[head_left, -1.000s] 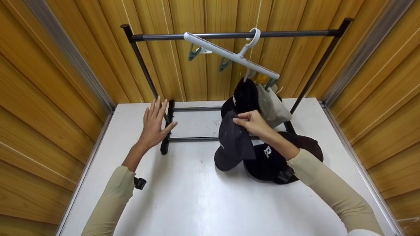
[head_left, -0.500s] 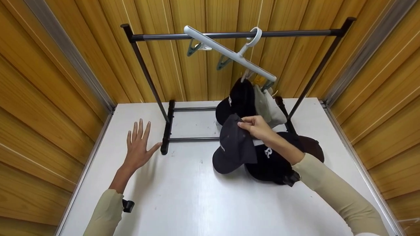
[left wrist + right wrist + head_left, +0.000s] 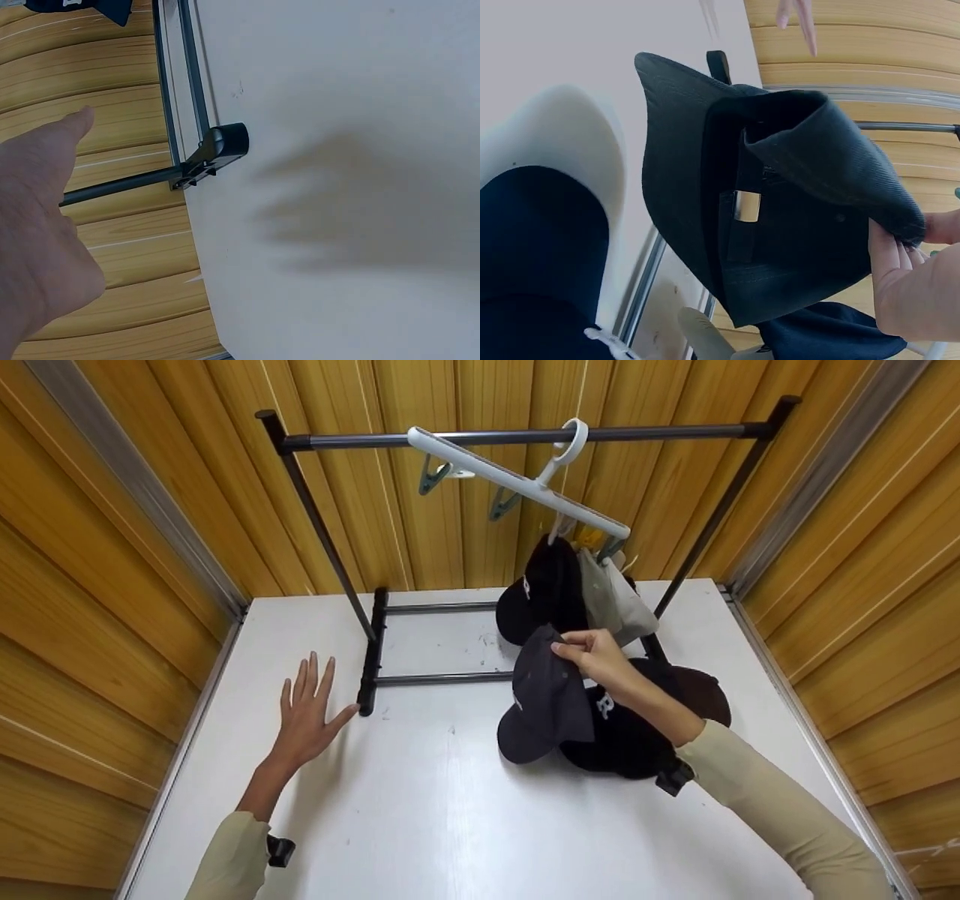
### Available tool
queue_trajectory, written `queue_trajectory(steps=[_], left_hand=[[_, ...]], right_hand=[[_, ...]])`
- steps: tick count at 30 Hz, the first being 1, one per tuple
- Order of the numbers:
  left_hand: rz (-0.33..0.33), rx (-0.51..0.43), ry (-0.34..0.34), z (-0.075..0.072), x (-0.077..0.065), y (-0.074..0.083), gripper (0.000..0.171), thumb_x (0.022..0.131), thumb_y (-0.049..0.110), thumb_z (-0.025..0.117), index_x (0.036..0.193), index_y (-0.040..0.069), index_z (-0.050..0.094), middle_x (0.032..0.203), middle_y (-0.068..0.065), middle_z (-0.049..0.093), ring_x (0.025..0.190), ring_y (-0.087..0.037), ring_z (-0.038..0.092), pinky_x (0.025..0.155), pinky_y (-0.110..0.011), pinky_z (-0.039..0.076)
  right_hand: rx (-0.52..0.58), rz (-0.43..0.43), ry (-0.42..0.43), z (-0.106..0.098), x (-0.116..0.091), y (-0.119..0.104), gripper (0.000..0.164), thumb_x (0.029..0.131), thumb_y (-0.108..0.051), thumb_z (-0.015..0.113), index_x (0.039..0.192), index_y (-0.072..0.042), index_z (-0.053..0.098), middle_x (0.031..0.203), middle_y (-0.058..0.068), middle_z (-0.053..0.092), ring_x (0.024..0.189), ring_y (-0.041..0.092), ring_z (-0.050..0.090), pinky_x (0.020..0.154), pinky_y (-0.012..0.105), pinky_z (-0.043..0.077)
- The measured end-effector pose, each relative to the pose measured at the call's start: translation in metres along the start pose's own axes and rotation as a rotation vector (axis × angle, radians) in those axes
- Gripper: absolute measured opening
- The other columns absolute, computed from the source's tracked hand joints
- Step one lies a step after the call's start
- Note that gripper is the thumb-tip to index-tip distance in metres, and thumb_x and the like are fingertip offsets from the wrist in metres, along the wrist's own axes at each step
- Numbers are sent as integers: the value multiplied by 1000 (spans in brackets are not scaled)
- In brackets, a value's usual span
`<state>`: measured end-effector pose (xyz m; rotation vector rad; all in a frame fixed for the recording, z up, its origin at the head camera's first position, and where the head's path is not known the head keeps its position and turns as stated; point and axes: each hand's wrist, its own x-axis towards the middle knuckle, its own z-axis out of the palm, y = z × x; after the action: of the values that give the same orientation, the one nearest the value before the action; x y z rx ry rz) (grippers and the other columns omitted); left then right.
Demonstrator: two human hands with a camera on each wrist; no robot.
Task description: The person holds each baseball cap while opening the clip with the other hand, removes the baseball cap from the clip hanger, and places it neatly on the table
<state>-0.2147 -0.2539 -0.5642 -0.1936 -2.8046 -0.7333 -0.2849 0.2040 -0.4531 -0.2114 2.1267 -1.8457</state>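
Note:
A dark grey baseball cap [image 3: 544, 701] hangs from my right hand [image 3: 604, 660], which pinches it near the top of the crown. In the right wrist view the cap's inside and a metal strap buckle [image 3: 747, 206] show. My left hand [image 3: 306, 720] is spread above the white tabletop, left of the rack's foot, and holds nothing. Behind the held cap, a black cap [image 3: 551, 585] and a pale grey-green cap [image 3: 619, 600] hang below the white clip hanger [image 3: 517, 480]. On the table lie a black cap with a white R [image 3: 622, 735] and a dark brown cap [image 3: 705, 694].
The dark metal rack [image 3: 675, 433] spans the back of the white table [image 3: 420, 810]. Green clips [image 3: 504, 502] dangle from the tilted hanger. Wood-patterned walls [image 3: 97, 645] stand on three sides, and the rack's low bars [image 3: 442, 679] cross the tabletop.
My left hand has drawn back, down and to the left, away from the rack's left post. My right hand stays near its place, still pinching the dark grey cap, which shifts slightly.

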Motion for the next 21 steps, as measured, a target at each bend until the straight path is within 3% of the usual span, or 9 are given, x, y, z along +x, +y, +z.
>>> queue_trajectory(steps=[7,13,21], left_hand=[[-6,-1,14,-2,-5,-3,85,96,33,69,161,1,24,169,-30,9,156,-51,6,121,-70,2],[5,-34,11,-2,0,1,85,97,32,68,161,0,23,169,-30,7,156,-50,5,121,-70,1],[-13,-46,-3,-1,-3,4,87,97,30,69,161,-1,20,169,-30,5,156,-50,5,122,-69,2]], right_hand=[[-83,3,13,-14,-6,8,19,103,-13,60,106,4,68,68,-12,67,59,0,61,57,16,51],[-66,0,20,-28,-14,19,33,105,-13,57,125,13,61,80,-11,75,69,1,69,63,18,56],[-127,-49,122,-37,-23,30,29,104,-14,58,115,12,63,77,-14,72,68,-2,62,64,16,51]])
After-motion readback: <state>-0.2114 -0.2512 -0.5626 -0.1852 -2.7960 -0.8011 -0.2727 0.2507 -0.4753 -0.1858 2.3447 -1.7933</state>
